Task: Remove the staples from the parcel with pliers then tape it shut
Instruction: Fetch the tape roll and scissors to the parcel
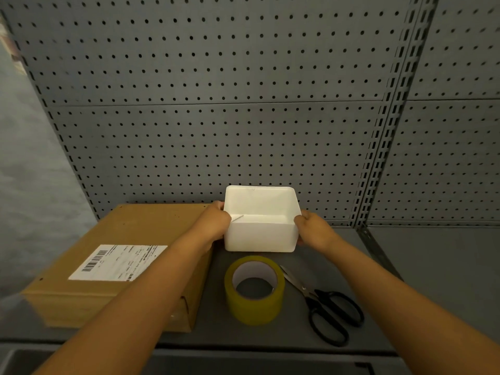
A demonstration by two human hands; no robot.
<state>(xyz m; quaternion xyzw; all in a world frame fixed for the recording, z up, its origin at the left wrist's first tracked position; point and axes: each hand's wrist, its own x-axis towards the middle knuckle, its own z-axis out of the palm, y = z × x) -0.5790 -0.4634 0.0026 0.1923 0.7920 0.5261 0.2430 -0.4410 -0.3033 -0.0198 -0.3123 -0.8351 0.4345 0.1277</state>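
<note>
**Parcel untouched, hands on the white tub**

You have not started on the parcel (113,263): it lies at the left of the table (405,280), flaps closed. No pliers in view. Tape roll (254,289) and scissors (324,307) wait in front. Your left hand (216,220) and right hand (311,226) grip opposite sides of a white tub (261,231) beside the parcel

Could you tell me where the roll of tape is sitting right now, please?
In the head view, the roll of tape stands on the grey shelf, centre-front, between the cardboard parcel on its left and the black scissors on its right.
</note>
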